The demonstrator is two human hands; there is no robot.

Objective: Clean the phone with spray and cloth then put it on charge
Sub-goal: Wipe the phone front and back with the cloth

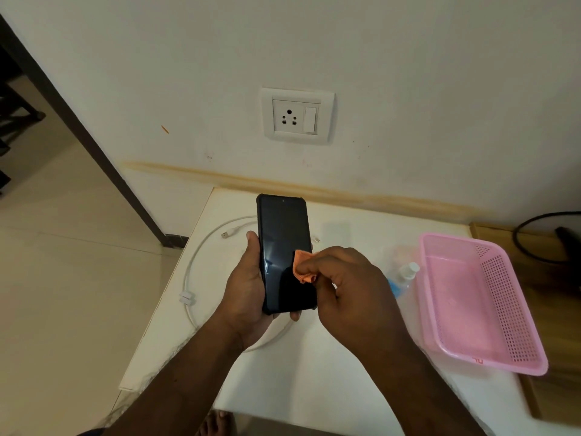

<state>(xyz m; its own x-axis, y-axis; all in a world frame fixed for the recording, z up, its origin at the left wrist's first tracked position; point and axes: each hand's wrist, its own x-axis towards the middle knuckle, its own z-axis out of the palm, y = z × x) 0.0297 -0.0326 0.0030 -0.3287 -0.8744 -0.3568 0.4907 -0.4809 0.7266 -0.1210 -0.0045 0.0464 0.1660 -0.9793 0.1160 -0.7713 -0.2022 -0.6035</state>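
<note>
A black phone in a dark case is held upright above the white table, screen towards me. My left hand grips it round the lower left edge and back. My right hand pinches a small orange cloth and presses it on the right side of the screen. A clear spray bottle with a white cap and blue label lies on the table beside the pink basket. A white charging cable lies looped on the table under the phone, its USB plug at the far left.
A pink perforated plastic basket stands at the right on the table. A white wall socket with a switch is on the wall above. A black cable runs over a wooden surface at far right. Floor tiles lie at the left.
</note>
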